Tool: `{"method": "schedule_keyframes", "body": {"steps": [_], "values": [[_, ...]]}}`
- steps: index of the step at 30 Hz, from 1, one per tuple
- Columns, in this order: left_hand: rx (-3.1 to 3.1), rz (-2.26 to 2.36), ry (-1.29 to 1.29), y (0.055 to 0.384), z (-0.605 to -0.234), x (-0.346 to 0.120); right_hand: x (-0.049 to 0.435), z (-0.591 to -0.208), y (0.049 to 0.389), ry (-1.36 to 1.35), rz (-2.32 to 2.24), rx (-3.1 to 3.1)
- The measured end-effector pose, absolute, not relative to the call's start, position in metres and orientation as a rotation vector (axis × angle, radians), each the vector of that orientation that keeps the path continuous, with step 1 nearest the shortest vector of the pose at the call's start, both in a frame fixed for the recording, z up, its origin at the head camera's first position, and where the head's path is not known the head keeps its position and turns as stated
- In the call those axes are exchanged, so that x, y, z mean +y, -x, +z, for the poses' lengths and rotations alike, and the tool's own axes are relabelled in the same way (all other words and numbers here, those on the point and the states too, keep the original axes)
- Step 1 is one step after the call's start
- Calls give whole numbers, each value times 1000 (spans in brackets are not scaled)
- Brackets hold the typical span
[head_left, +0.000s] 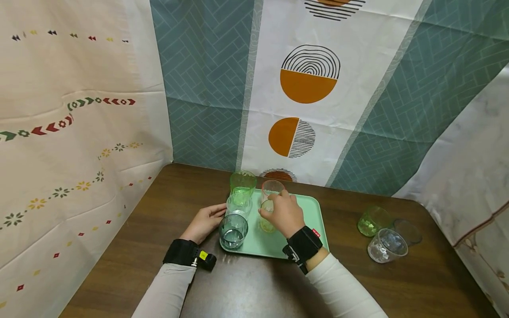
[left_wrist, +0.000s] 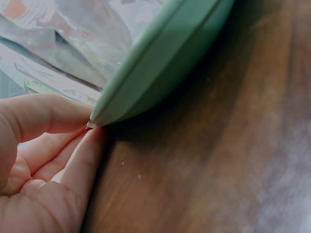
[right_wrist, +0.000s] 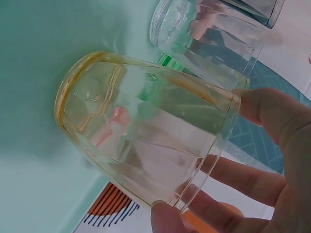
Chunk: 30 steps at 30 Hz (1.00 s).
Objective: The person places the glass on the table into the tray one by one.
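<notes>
My right hand (head_left: 285, 214) grips a yellow-tinted glass (right_wrist: 146, 131) by its rim, fingers and thumb spread around the mouth. The glass stands upright, its base at the mint-green tray (head_left: 312, 210). With thumb and fingertips, my left hand (left_wrist: 48, 145) pinches the left edge of that tray. A green glass (head_left: 243, 180), a clear glass (head_left: 239, 205) and a grey-blue glass (head_left: 233, 232) line the tray's left side. Behind the yellow glass is a pink-rimmed glass (head_left: 272, 186), partly hidden by my right hand.
On the brown table (head_left: 350, 282), right of the tray, are a green glass (head_left: 370, 223), a clear glass (head_left: 383, 247) and a dark grey glass (head_left: 411, 232), close together. A patterned cloth (head_left: 207, 88) hangs along the table's back edge, another cloth (head_left: 79, 176) at the left.
</notes>
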State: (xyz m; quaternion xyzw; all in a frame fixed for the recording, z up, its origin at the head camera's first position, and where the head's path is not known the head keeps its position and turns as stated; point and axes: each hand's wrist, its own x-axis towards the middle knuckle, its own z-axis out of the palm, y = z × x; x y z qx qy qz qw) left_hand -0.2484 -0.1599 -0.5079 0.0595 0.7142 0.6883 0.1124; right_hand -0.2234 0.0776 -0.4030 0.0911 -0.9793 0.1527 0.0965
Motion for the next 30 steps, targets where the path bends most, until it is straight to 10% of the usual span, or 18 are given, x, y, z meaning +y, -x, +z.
{"method": "schedule_keyframes", "body": {"steps": [30], "values": [[2065,2019,-178,246,-505,-159,109,-386,212,-245,491,-2907]]}}
